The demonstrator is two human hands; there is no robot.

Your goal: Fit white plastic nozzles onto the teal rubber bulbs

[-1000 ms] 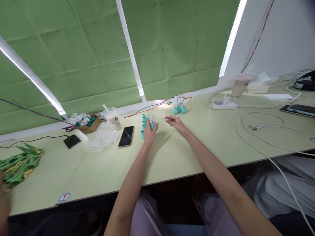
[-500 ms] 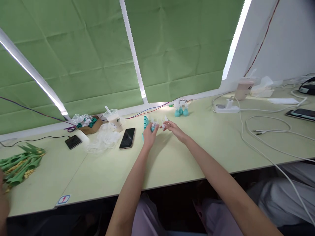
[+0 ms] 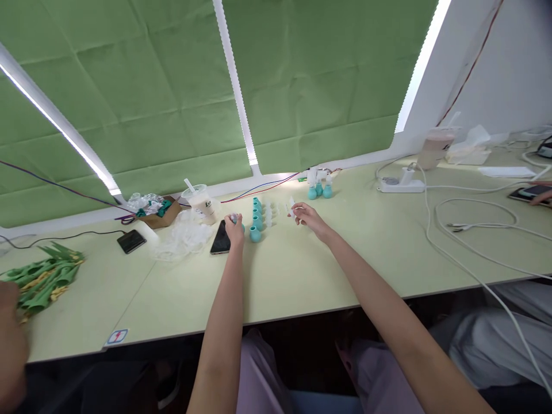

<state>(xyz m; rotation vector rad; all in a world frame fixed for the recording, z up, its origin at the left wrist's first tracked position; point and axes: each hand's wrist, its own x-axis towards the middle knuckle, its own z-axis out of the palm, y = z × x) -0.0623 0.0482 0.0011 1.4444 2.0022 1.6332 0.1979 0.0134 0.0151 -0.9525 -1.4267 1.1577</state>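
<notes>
My left hand (image 3: pixel 235 225) is closed around a small teal bulb bottle with a clear top, held just right of a black phone (image 3: pixel 221 237). A row of teal bulb bottles (image 3: pixel 256 218) stands on the pale green table (image 3: pixel 302 270) beside it. Clear small caps (image 3: pixel 272 210) lie in a line between the row and my right hand. My right hand (image 3: pixel 307 215) rests on the table, fingers pinched on a small clear cap. Three more teal bottles (image 3: pixel 319 188) stand by the window sill.
An iced drink cup (image 3: pixel 199 202), crumpled clear plastic (image 3: pixel 181 238), a brown box of bits (image 3: pixel 157 210) and a second phone (image 3: pixel 131 241) sit left. Green plastic parts (image 3: pixel 41 277) lie far left near another person's hand (image 3: pixel 11 339). White power strip (image 3: pixel 399 183) and cables (image 3: pixel 470 224) spread right.
My left hand moved left from the teal row toward the phone, carrying one bottle. My right hand stayed near the clear caps. The view shifted slightly.
</notes>
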